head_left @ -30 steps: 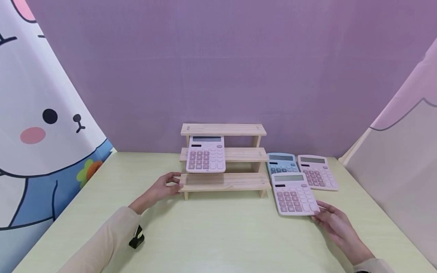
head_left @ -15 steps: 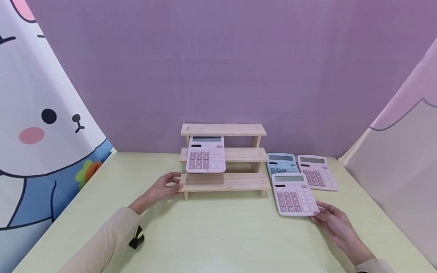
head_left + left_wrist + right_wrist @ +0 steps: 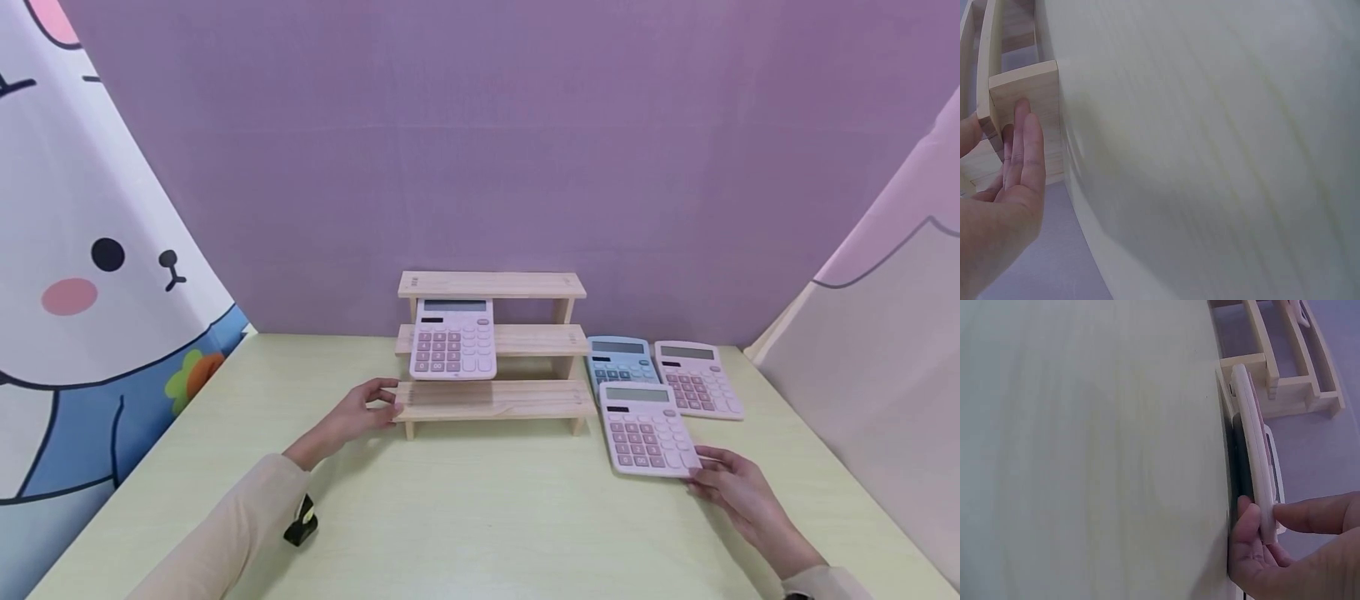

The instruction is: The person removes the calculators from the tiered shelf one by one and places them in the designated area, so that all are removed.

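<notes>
My right hand (image 3: pixel 738 500) pinches the lower right corner of a pink calculator (image 3: pixel 648 429), thumb on the key face and fingers beneath, seen edge-on in the right wrist view. Its far end overlaps a blue calculator (image 3: pixel 621 357) lying by the stand. Another pink calculator (image 3: pixel 701 383) lies to the right. At the left, my left hand (image 3: pixel 352 423) grips the end of the lowest board of a three-step wooden stand (image 3: pixel 487 402); in the left wrist view the thumb and fingers (image 3: pixel 1034 150) are on opposite sides of that board. A further pink calculator (image 3: pixel 453 340) leans on the middle step.
The pale green table (image 3: pixel 480 517) meets a purple backdrop (image 3: pixel 487 150) behind the stand. A cartoon-printed cloth (image 3: pixel 82 333) hangs on the left and a pale panel (image 3: pixel 885 333) borders the right. A small black device (image 3: pixel 301 522) is near the left sleeve.
My right hand and the pinched pink calculator have shifted very slightly right and toward me. My left hand stays at the stand; the other calculators have not moved.
</notes>
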The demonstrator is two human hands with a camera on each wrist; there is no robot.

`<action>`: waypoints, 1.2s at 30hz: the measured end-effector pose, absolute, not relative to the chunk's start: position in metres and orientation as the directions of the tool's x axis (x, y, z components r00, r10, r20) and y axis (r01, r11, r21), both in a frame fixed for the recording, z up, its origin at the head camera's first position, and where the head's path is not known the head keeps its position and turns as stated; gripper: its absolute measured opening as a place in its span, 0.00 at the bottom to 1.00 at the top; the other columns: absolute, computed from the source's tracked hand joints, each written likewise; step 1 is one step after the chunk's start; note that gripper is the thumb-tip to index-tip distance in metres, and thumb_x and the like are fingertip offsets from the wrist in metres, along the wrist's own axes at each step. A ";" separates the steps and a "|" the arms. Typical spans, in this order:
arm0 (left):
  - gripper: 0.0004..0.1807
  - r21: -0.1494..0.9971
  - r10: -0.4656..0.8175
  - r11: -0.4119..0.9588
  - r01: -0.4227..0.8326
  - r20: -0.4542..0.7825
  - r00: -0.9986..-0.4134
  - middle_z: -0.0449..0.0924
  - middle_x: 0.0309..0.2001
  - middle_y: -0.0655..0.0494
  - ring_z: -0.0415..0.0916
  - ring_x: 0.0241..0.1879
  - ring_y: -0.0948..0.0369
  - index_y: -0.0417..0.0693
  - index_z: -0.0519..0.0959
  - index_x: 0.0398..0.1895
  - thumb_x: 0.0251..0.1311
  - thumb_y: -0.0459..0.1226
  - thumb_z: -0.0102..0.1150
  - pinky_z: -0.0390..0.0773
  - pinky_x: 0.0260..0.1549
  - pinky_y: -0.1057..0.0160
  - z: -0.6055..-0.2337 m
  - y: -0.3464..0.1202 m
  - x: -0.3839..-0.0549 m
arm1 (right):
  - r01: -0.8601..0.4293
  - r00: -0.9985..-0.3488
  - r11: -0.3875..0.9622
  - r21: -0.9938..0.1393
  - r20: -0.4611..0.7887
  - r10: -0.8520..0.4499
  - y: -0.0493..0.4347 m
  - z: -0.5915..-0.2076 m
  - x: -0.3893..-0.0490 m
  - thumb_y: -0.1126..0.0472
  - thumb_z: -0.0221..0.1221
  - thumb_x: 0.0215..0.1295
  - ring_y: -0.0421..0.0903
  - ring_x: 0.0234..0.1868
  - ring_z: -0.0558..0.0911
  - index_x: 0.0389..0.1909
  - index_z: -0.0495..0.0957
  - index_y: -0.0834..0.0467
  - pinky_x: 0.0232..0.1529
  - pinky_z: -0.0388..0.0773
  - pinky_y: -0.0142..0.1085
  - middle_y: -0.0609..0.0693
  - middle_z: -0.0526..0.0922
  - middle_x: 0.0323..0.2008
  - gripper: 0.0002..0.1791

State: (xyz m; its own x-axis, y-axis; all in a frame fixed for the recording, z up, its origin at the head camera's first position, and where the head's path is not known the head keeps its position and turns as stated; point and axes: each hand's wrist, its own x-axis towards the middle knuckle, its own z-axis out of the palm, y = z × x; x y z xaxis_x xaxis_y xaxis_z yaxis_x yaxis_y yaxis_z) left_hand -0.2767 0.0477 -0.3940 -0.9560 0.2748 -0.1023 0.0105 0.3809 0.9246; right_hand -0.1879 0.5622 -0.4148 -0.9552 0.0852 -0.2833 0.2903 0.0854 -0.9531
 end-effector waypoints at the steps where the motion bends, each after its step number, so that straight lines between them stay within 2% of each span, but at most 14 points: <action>1: 0.32 0.925 0.274 0.381 0.008 -0.105 -0.956 0.67 0.51 0.36 0.76 0.40 0.59 0.34 0.55 0.65 0.60 0.36 0.55 0.82 0.45 0.58 -0.394 0.048 -0.277 | 0.290 -0.956 0.098 -0.952 -0.282 0.084 0.562 -0.415 -0.188 0.75 0.52 0.58 0.36 0.31 0.80 0.63 0.44 0.77 0.37 0.82 0.29 0.44 0.77 0.32 0.36; 15: 0.33 0.922 0.277 0.386 0.011 -0.105 -0.955 0.67 0.51 0.36 0.76 0.41 0.58 0.35 0.55 0.65 0.60 0.36 0.55 0.81 0.45 0.57 -0.392 0.048 -0.275 | 0.228 -0.972 0.332 -0.915 -0.231 0.030 0.567 -0.412 -0.188 0.73 0.54 0.56 0.36 0.32 0.80 0.59 0.50 0.81 0.35 0.83 0.31 0.54 0.77 0.39 0.34; 22: 0.33 0.923 0.269 0.386 -0.001 -0.114 -0.956 0.66 0.52 0.36 0.76 0.41 0.57 0.35 0.55 0.65 0.60 0.36 0.55 0.81 0.46 0.57 -0.391 0.049 -0.274 | 0.219 -0.974 0.416 -0.882 -0.226 0.034 0.569 -0.413 -0.189 0.72 0.54 0.55 0.36 0.31 0.79 0.58 0.54 0.80 0.30 0.81 0.31 0.55 0.77 0.39 0.31; 36: 0.32 0.922 0.269 0.388 0.006 -0.107 -0.957 0.66 0.52 0.36 0.75 0.41 0.58 0.35 0.55 0.65 0.60 0.35 0.54 0.81 0.46 0.57 -0.392 0.048 -0.274 | 0.211 -0.975 0.472 -0.856 -0.219 0.038 0.570 -0.411 -0.192 0.72 0.54 0.54 0.36 0.29 0.79 0.57 0.55 0.79 0.25 0.79 0.30 0.57 0.77 0.38 0.30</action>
State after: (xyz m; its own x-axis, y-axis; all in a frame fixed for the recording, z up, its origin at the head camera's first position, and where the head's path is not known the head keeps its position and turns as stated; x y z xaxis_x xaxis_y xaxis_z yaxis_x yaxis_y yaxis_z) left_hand -0.2740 0.0484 -0.3919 -0.9571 0.2692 -0.1070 0.0061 0.3881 0.9216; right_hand -0.1917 0.5699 -0.4113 -0.9749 0.0384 -0.2194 0.2112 0.4721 -0.8559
